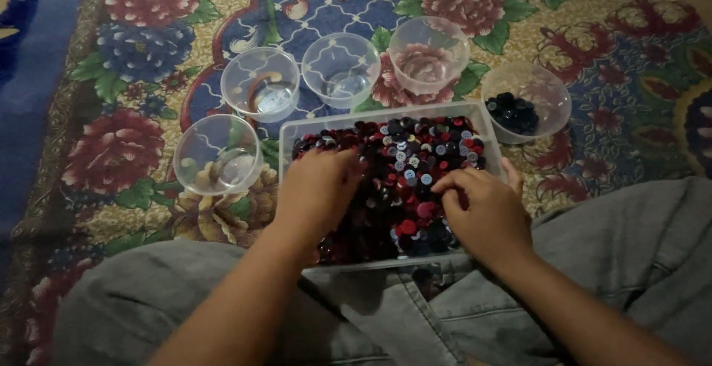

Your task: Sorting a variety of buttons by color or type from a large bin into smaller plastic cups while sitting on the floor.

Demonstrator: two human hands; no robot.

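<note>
A clear rectangular plastic tray (475, 117) sits on the carpet in front of my crossed legs, filled with several mixed buttons (415, 166) in red, dark and pale blue. My left hand (317, 188) rests palm down in the left half of the tray, fingers spread over the buttons. Over the right half, my right hand (486, 210) has its fingers curled down into the pile, thumb by the tray's right wall. Whether either hand pinches a button is hidden.
Several clear round bowls ring the tray: an empty one (217, 155) at the left, three (260, 83) (340, 69) (429, 54) behind it, and one (552, 95) at the right holding dark blue buttons (512, 111). A flowered carpet (119, 151) lies beneath. My grey trousers (638, 240) fill the foreground.
</note>
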